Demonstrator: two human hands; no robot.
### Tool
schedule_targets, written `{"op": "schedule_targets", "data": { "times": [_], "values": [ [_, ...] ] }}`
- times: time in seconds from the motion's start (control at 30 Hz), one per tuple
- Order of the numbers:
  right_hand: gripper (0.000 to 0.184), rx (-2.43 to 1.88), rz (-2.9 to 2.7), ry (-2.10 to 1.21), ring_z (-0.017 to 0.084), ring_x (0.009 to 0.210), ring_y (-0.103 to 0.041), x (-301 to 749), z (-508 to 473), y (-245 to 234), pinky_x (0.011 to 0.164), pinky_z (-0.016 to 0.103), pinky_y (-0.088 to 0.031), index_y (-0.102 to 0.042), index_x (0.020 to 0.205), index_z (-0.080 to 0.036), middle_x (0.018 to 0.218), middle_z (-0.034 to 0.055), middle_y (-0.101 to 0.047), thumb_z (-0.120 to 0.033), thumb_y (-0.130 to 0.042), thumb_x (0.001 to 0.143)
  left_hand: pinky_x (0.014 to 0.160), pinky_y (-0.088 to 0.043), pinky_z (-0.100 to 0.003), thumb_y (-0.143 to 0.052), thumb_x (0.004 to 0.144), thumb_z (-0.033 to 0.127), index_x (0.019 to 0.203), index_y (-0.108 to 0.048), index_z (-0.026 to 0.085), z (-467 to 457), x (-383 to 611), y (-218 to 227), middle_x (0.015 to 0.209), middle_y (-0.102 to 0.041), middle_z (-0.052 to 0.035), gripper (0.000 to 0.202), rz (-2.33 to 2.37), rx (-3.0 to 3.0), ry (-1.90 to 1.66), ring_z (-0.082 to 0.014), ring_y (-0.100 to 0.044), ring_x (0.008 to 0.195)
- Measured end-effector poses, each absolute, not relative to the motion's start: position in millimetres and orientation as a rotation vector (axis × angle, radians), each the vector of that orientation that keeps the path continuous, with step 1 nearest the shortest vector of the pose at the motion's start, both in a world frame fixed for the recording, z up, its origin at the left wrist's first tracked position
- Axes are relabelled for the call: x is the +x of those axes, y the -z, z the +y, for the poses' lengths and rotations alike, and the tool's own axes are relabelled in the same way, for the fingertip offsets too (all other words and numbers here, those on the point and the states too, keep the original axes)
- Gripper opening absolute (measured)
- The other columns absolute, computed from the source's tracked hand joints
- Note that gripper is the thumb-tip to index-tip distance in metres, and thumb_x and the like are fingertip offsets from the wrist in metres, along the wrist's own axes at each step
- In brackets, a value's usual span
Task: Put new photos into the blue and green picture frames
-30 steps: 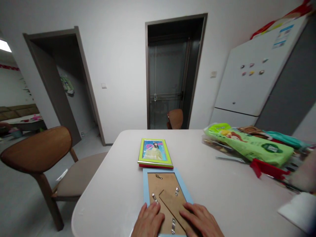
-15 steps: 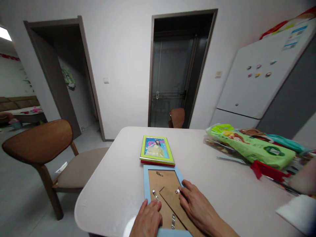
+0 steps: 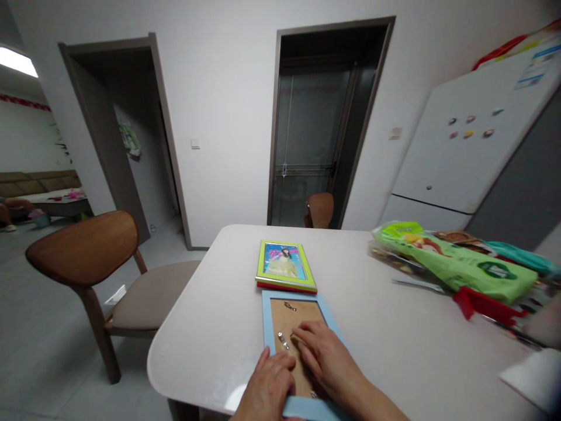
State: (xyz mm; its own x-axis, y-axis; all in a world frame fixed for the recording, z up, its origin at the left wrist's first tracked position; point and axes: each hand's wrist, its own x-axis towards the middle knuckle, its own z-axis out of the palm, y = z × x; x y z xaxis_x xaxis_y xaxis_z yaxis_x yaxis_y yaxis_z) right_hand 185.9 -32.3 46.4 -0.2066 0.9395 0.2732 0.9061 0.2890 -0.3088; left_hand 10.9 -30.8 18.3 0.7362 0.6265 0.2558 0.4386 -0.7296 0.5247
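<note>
A blue frame lies face down near the table's front edge, brown back up. Both hands rest flat and open on it, left hand, right hand, covering its lower part. Bare table lies on both sides. A green frame touches its far end.

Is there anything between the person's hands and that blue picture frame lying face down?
Nothing visible. Both hands rest directly on the brown back of the blue frame: the left hand near its lower left edge, the right hand with fingertips by a small metal clip. The green frame lies beyond, clear of both hands.
</note>
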Motion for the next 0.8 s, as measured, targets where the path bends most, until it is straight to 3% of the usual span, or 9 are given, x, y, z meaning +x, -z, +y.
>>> {"op": "schedule_targets", "data": {
  "times": [0.13,0.27,0.47,0.57,0.63,0.8],
  "values": [
    [0.023,-1.564,-2.279,-0.192,0.016,0.084,-0.045,160.5,-24.1,-48.4,0.073,0.028,-0.033,-0.061,0.081,-0.022,0.084,0.0030,-0.056,-0.020,-0.038,0.080,0.098,-0.021,-0.045,-0.070,0.055,0.041,0.074,-0.052,0.019,-31.4,8.6,-23.1,0.104,-0.057,-0.0075,0.034,0.790,2.467,-0.607,-0.0203,-0.050,0.101],
    [0.017,-1.492,-2.348,-0.226,0.016,0.082,-0.044,159.1,-22.4,-49.2,0.071,0.028,-0.032,-0.061,0.073,-0.023,0.084,0.0011,-0.056,-0.021,-0.044,0.077,0.098,-0.017,-0.047,-0.070,0.055,0.041,0.074,-0.051,0.018,-30.1,6.4,-25.0,0.102,-0.058,-0.0081,0.035,0.770,2.435,-0.581,-0.0211,-0.048,0.102],
    [0.028,-1.398,-2.230,-0.426,0.017,0.091,-0.046,179.0,-32.2,-58.9,0.079,0.031,-0.036,-0.059,0.094,-0.024,0.096,0.0052,-0.055,-0.017,-0.037,0.078,0.099,-0.016,-0.047,-0.073,0.051,0.033,0.073,-0.051,0.018,-31.8,7.1,-24.9,0.103,-0.057,-0.0079,0.035,0.802,2.391,-0.582,-0.0208,-0.049,0.101],
    [0.026,-1.321,-2.295,-0.518,0.017,0.096,-0.046,192.4,-48.9,-62.0,0.085,0.033,-0.036,-0.063,0.083,-0.024,0.100,0.0046,-0.054,-0.013,-0.041,0.073,0.099,-0.014,-0.046,-0.076,0.047,0.023,0.074,-0.050,0.018,-35.7,6.3,-28.9,0.106,-0.056,-0.0078,0.037,0.830,2.367,-0.567,-0.0207,-0.046,0.105],
    [0.025,-1.271,-2.367,-0.470,0.019,0.100,-0.044,198.4,-63.1,-61.6,0.088,0.038,-0.034,-0.063,0.081,-0.025,0.102,0.0039,-0.053,-0.012,-0.044,0.071,0.100,-0.014,-0.046,-0.076,0.046,0.019,0.075,-0.050,0.018,-37.7,5.5,-32.3,0.107,-0.055,-0.0071,0.039,0.844,2.352,-0.550,-0.0203,-0.045,0.106],
    [0.031,-1.197,-2.436,-0.323,0.022,0.106,-0.041,201.1,-84.8,-60.6,0.089,0.039,-0.034,-0.059,0.096,-0.026,0.108,0.0061,-0.053,-0.014,-0.044,0.072,0.099,-0.017,-0.045,-0.076,0.047,0.018,0.076,-0.051,0.018,-35.7,4.1,-34.5,0.106,-0.056,-0.0068,0.039,0.833,2.370,-0.540,-0.0203,-0.046,0.106]
  ]
}}
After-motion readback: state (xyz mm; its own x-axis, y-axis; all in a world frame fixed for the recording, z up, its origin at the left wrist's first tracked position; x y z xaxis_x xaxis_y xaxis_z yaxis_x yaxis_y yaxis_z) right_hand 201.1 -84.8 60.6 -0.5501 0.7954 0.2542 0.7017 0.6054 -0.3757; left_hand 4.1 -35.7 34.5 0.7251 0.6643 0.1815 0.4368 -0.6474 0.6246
